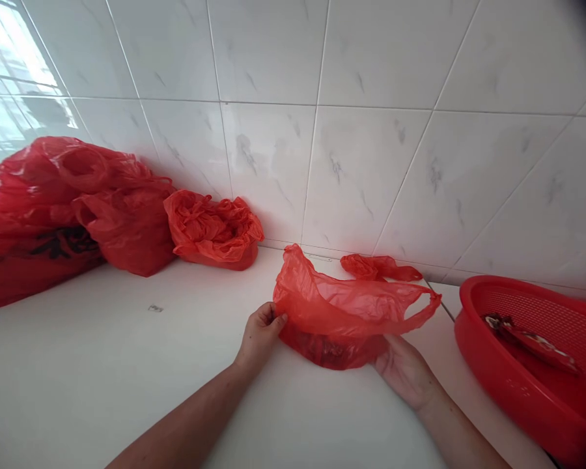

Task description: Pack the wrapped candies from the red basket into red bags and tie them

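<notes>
A red plastic bag [342, 319] stands on the white counter, its mouth spread wide and one handle loop sticking out to the right. Something dark shows through its lower part, too blurred to name. My left hand [261, 335] pinches the bag's left edge between thumb and fingers. On the other side, my right hand [404, 370] is against the lower right of the bag, palm partly turned up. The bag covers some of its fingertips, and the visible fingers are stretched out rather than curled.
Several filled red bags [127, 228] crowd the left back of the counter [102, 378]. A smaller open red bag [215, 231] is beside them. Behind mine lies a crumpled red bag [378, 267]. A red plastic basket [512, 384] at right holds a few packets [532, 342]. White tiles [361, 163] rise behind.
</notes>
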A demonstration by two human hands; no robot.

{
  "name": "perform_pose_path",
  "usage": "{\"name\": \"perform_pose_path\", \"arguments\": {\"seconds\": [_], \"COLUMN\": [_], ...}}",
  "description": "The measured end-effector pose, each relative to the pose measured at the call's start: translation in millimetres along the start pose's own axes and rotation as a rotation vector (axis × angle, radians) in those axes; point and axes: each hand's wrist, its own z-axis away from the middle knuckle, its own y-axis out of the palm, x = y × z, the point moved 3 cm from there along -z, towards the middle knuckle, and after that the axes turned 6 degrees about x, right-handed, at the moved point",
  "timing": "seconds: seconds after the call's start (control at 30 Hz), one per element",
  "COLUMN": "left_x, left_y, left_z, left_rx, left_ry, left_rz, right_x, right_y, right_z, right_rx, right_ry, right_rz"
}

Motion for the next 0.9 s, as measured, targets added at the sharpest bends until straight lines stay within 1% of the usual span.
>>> {"name": "perform_pose_path", "arguments": {"seconds": [0.13,0.3,0.4,0.5,0.67,0.73,0.8,0.9], "left_x": [1.0,-4.5,-5.5,-5.2,-10.6,-13.5,-15.4,-15.7], "left_y": [0.3,-1.2,-2.7,-3.8,-3.3,-3.3,-3.3,-2.3], "left_z": [1.0,2.7,3.1,3.1,4.0,4.6,4.9,4.8], "left_rx": [0.011,-0.044,-0.063,-0.07,-0.074,-0.099,-0.117,-0.102], "left_ry": [-0.036,-0.013,-0.007,0.013,0.076,0.082,0.086,0.081], "left_rz": [0.043,0.055,0.061,0.058,0.044,0.009,-0.018,-0.03], "right_x": [-2.1,2.2,4.5,5.4,8.5,10.8,12.9,13.6], "right_y": [-5.5,-0.4,4.5,4.3,0.8,7.3,18.5,33.9], "right_z": [0.3,2.0,3.2,3.7,4.9,6.7,8.8,10.4], "right_rx": [-0.019,-0.004,0.042,0.093,0.112,0.113,0.111,0.117], "right_ry": [-0.036,-0.066,-0.079,-0.083,-0.095,-0.099,-0.094,-0.083], "right_rz": [0.014,-0.011,-0.034,-0.022,0.034,0.08,0.137,0.241]}}
